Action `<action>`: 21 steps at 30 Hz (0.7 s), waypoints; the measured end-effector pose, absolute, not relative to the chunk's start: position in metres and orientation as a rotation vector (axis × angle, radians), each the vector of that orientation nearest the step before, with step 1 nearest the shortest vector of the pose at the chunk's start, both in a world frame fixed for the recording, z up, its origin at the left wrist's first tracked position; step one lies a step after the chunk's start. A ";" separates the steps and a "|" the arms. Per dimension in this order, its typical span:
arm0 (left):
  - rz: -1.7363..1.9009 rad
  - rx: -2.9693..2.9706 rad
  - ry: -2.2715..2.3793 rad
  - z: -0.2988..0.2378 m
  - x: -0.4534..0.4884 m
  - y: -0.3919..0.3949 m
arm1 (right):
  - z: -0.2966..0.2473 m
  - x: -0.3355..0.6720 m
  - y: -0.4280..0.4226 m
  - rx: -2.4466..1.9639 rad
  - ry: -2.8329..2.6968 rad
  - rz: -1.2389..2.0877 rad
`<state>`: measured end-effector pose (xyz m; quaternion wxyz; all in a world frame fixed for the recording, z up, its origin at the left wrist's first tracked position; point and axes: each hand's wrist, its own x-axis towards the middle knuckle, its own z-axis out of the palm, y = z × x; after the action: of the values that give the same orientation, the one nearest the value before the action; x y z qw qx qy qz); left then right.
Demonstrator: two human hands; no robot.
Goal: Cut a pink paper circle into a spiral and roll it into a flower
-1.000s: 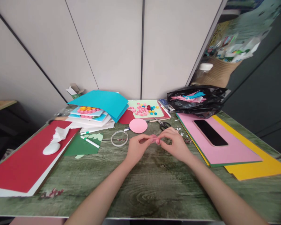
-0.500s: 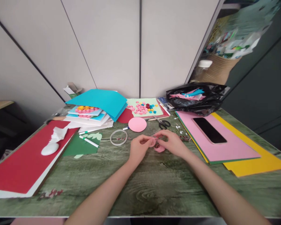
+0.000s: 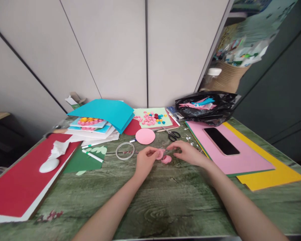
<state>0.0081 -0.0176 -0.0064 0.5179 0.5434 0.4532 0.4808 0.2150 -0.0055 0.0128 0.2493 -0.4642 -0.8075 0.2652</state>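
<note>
Between the thumb and fingers of my left hand [image 3: 145, 161] is pinched a curled pink paper strip [image 3: 166, 159]; its coiled end hangs to the right, just over the table. My right hand [image 3: 187, 152] is beside it with thumb and index finger apart, and I see nothing held there. Beyond my hands lie a pink paper circle [image 3: 145, 136] and black-handled scissors [image 3: 174, 135]. A roll of clear tape [image 3: 125, 151] lies left of my left hand.
Pale green paper [image 3: 154, 122] at the back bears several small coloured paper rolls. To the left are blue sheets [image 3: 104, 112], red card [image 3: 27, 180] and green paper [image 3: 76, 161]. On the right, a phone [image 3: 221, 141] rests on pink sheets [image 3: 251, 164], near a black bag [image 3: 223, 102] of scraps.
My right hand has moved off the pink strip, and its fingers have opened. The left hand still grips the strip. The whole view has shifted slightly.
</note>
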 end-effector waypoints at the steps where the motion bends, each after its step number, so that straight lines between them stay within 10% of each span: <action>1: 1.153 1.307 1.093 -0.007 0.008 -0.017 | 0.014 0.213 -0.007 -1.247 -2.238 0.710; 21: 1.048 0.846 1.026 -0.011 0.011 -0.016 | 0.011 0.194 -0.016 -1.256 -2.224 0.888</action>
<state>0.0108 -0.0156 -0.0107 0.6625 0.3743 0.4537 0.4638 0.1938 -0.0158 0.0107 0.2172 -0.4533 -0.8028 0.3207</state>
